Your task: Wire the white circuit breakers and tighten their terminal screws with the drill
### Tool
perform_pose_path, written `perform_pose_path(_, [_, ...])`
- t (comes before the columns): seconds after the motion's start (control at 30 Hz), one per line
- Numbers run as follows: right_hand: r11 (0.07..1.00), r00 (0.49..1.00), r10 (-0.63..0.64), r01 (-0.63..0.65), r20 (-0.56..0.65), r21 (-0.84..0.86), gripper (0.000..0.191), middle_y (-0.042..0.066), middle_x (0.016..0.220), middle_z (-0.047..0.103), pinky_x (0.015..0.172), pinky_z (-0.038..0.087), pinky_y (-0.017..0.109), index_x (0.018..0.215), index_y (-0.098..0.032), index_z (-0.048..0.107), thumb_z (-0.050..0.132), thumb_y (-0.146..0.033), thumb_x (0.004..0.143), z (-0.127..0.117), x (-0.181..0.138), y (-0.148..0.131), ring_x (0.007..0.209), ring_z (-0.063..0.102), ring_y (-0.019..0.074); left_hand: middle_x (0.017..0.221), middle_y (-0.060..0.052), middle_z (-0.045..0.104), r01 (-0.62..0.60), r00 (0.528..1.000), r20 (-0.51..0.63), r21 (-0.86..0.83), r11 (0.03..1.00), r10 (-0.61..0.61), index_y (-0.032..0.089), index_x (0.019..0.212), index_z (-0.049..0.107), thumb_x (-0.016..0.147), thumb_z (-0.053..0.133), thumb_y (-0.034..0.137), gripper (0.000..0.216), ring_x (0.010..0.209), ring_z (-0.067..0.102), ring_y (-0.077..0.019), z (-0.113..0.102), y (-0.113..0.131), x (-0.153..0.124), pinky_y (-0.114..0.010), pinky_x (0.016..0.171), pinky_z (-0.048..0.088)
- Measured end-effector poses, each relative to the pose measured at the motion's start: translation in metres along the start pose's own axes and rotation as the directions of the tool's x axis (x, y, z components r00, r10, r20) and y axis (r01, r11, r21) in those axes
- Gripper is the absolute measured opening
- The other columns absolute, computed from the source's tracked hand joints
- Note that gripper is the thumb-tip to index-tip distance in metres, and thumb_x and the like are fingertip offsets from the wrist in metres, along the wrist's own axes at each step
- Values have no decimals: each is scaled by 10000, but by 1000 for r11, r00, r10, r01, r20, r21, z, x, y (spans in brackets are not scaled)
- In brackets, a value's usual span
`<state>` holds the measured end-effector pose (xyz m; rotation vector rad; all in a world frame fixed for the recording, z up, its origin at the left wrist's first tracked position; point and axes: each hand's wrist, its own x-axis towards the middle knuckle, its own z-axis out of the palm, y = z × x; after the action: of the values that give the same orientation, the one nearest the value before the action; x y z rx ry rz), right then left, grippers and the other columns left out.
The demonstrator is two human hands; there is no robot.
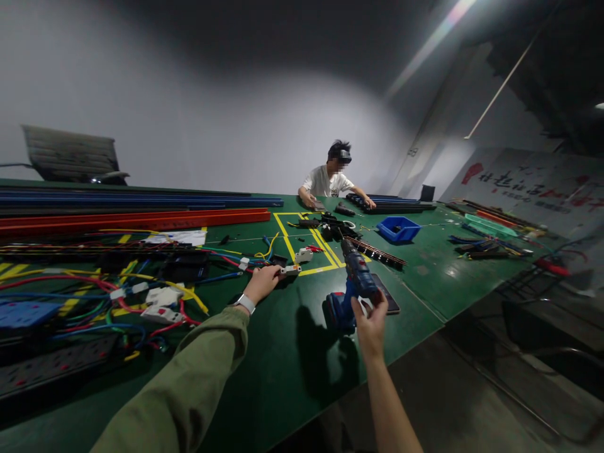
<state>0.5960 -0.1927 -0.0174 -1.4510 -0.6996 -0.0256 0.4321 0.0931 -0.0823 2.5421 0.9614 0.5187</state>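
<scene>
My left hand, with a pale watch on its wrist, is closed on the end of a small white circuit breaker low over the green table. Just beyond it lies another white circuit breaker with a red part beside it. A blue cordless drill points away from me, its battery at the lower left. The curled fingers of my right hand grip its rear end. Whether the battery rests on the table, I cannot tell. A dark flat phone-like slab is partly hidden behind the drill.
Coloured wires and a power strip crowd the left. Behind them run orange rails and blue rails. A blue bin stands right of centre. Across the table, a co-worker handles items.
</scene>
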Motion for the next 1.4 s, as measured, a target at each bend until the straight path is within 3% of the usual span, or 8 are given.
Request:
perform_pose_path(0.07, [999,990,37,-40,134,20,732,116,1256,588,912,474,390,1390,-212,386,702,-391,755,4,21,-1,1096,592,245,1124,-87,695,3,1000,4,9,1000,-3,273,1141,633,919,492,420,302,1081,600,-281,0,1,-1,-401,916,352])
perform_pose_path(0.17, [994,963,106,-96,249,-55,606,114,1060,672,812,503,385,1240,-163,565,709,-456,729,10,42,-4,948,644,266,1129,-90,693,15,1000,7,28,1000,-15,273,1160,619,921,491,403,300,1089,596,-283,0,3,-1,-409,928,343])
perform_pose_path(0.33, [991,876,136,-128,463,-49,534,33,815,662,640,482,307,1184,-164,618,691,-470,753,16,55,-9,626,602,164,1144,-98,686,25,1000,14,42,999,-25,261,1151,617,925,491,370,281,1111,587,-272,0,7,1,-397,943,336])
perform_pose_path(0.47, [989,867,148,-138,477,-56,444,-30,587,569,539,420,261,1093,-152,637,645,-472,786,25,49,-14,491,510,127,1132,-121,682,-8,1000,16,48,999,7,218,1142,612,928,480,324,273,1110,590,-259,-1,8,1,-366,935,353])
perform_pose_path(0.63, [974,844,221,-213,488,-73,357,-37,536,564,533,437,267,988,-158,623,638,-446,778,34,24,-20,445,525,133,1130,-105,681,-49,999,20,37,998,49,221,1152,600,923,474,272,266,1106,594,-246,3,5,4,-353,933,357])
perform_pose_path(0.97, [887,573,430,-413,697,-207,180,-75,465,494,375,381,234,828,-204,530,638,-299,719,53,-16,-64,357,525,147,1115,-96,681,-75,997,4,45,996,75,225,1112,600,943,463,333,243,1093,594,-236,6,2,2,-332,902,364])
perform_pose_path(1.23, [892,604,422,-408,677,-192,212,-86,576,497,329,342,205,853,-198,501,594,-206,663,67,-22,-70,326,496,105,1120,-96,675,-25,999,23,6,1000,25,230,1114,605,927,492,289,226,1096,583,-234,3,6,1,-338,905,362])
perform_pose_path(1.4, [895,592,425,-389,685,-219,225,-96,509,454,326,338,198,882,-186,536,566,-188,660,71,-20,-69,316,485,110,1103,-86,681,-47,999,3,1,999,47,238,1097,612,937,485,310,216,1090,585,-234,4,5,0,-336,886,359])
